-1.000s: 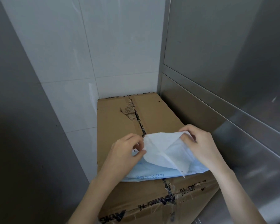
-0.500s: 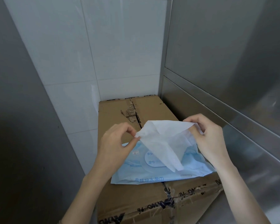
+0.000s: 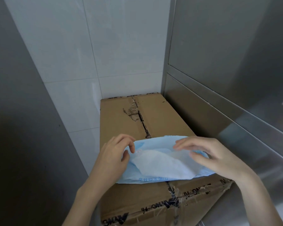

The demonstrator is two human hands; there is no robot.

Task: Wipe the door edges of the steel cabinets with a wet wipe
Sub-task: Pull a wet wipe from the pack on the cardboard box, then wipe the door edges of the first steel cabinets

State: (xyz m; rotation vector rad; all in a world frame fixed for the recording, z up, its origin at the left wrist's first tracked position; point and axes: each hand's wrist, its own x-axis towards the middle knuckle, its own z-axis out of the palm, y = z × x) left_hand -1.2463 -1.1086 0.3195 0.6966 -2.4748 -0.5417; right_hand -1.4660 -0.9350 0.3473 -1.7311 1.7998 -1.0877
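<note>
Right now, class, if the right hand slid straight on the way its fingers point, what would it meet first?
The right hand points left, low over the wipe. Going on, it would likely meet the left hand first, though height is unclear.

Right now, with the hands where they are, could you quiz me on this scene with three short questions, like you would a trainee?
1. True or false: the blue wipe pack lies on the cardboard box.
2. Where is the white wipe? A) pressed to a cabinet door B) on top of the pack C) on the floor
3. Which hand stretches fairly straight fingers over the pack's right end?
Key: 1 true; 2 B; 3 the right hand.
</note>
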